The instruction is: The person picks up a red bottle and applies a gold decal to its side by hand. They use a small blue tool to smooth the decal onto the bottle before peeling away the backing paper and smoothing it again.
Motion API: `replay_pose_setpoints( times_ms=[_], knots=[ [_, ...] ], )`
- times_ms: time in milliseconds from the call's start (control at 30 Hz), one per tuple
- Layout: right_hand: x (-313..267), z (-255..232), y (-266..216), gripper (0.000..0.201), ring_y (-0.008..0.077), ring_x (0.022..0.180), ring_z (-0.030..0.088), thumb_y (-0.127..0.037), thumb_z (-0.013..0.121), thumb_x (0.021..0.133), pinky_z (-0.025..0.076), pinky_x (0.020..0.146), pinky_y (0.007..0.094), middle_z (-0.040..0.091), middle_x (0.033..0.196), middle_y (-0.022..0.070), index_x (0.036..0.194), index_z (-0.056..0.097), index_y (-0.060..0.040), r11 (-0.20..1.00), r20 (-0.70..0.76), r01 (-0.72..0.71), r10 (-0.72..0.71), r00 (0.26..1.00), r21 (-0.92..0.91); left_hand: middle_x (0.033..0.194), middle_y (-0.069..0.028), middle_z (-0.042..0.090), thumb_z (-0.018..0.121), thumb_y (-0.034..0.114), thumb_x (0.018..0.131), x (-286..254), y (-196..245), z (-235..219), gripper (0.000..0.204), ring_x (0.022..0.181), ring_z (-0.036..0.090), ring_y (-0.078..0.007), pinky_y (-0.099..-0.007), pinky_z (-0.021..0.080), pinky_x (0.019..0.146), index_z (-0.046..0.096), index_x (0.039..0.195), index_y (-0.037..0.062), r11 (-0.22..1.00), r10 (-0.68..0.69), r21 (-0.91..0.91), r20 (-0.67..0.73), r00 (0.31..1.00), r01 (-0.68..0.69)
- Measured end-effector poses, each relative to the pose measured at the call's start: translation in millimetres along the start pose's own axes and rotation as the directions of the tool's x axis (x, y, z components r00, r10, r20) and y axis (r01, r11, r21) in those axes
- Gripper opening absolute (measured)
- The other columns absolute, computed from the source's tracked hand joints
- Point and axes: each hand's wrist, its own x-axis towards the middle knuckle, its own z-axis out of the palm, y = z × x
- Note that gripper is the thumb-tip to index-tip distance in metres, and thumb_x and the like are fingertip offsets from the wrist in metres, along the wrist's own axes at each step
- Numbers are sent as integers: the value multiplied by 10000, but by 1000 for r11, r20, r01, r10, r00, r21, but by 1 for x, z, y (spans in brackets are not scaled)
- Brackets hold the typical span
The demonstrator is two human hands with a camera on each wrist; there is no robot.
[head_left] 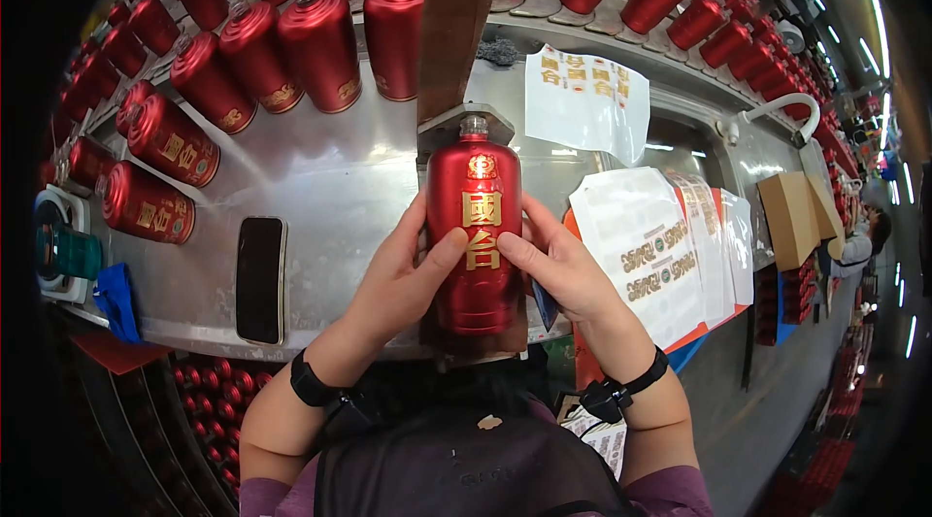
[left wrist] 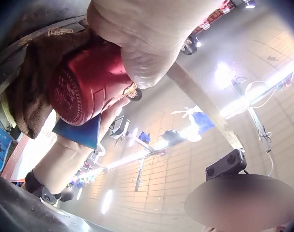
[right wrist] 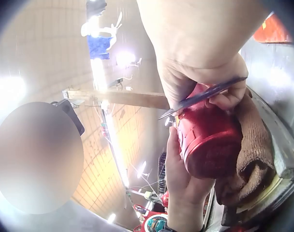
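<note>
A glossy red bottle (head_left: 476, 306) with gold characters and a clear glass neck lies in front of me, neck pointing away. My left hand (head_left: 406, 263) grips its left side, thumb pressed on the lower gold character. From the other side my right hand (head_left: 565, 269) holds it, its thumb on the same character's right edge. A thin flat blue piece (left wrist: 79, 131) sticks out from the right hand's fingers, seen edge-on in the right wrist view. Beneath the bottle is a brown cloth (right wrist: 256, 137). The fingers under the bottle are mostly hidden in the head view.
Several red bottles (head_left: 316, 36) stand at the back left. A phone (head_left: 261, 279) lies on the metal table (head_left: 330, 153). Sheets of gold lettering (head_left: 646, 245) lie at right, another sheet (head_left: 587, 104) behind. A brown post (head_left: 456, 22) rises beyond the bottle's neck.
</note>
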Motion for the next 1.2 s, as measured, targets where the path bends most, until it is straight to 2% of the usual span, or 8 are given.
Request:
replay_pose_setpoints(
  times_ms=[233,333,433,600,767,1067,1100,1200],
  knots=[
    [-1,0,-2,753,150,1195,557,-208,659,976,424,1046,304,567,1362,135,1561,225,-15,1000,-37,-7,6,999,-24,1387,-121,521,666,207,965,-1,-3,-1,757,1251,533,-179,-333,436,1059,229,1549,6,994,11,105,-6,1000,-10],
    [0,-21,-5,641,84,938,610,-273,608,1009,501,862,248,661,1210,100,1526,329,-16,967,-62,-74,61,996,-245,1395,-133,516,668,203,961,-1,-3,-3,784,1251,537,-186,-336,435,1061,201,1559,2,994,14,107,-17,1000,-12],
    [16,-66,-14,484,59,708,595,-397,489,1055,511,620,222,714,1021,67,1356,547,-22,1000,-202,-5,4,979,-2,1425,-157,485,691,216,942,-2,-4,-4,847,1271,523,-200,-348,427,1071,162,1564,-11,996,14,90,-16,1000,-12],
    [15,-31,-68,428,98,915,624,-56,696,886,514,813,244,652,1029,31,1295,575,-21,926,-190,195,-266,945,-324,1433,-175,455,708,200,904,-1,-2,0,902,1299,496,-224,-373,403,1093,136,1562,-31,977,85,194,23,996,-88],
    [31,3,-93,315,111,822,651,-139,762,807,533,770,279,702,888,75,1079,688,1,618,52,193,-239,970,-762,1410,-201,459,737,225,869,1,-4,-3,941,1292,499,-241,-380,408,1082,150,1558,-33,954,158,253,27,987,-159],
    [66,-1,-117,287,119,753,651,-207,763,826,533,702,306,710,818,76,1024,720,-4,409,1,194,-426,905,-892,1338,-223,483,754,255,854,3,-24,-9,964,1245,520,-287,-400,416,1059,158,1555,-32,904,258,352,5,966,-244],
    [64,5,-117,284,122,738,643,-200,753,837,532,696,310,696,799,85,1028,716,7,634,9,216,-313,950,-743,1335,-227,482,755,258,852,2,-25,-9,967,1245,517,-291,-400,413,1059,158,1555,-32,898,258,370,-4,966,-239],
    [63,7,-97,275,113,740,630,-182,750,837,517,673,286,689,810,76,1020,713,20,617,87,242,-270,959,-749,1330,-231,479,757,259,847,2,-25,-11,969,1238,521,-300,-403,413,1058,161,1553,-35,888,261,394,-4,965,-239]
  ],
)
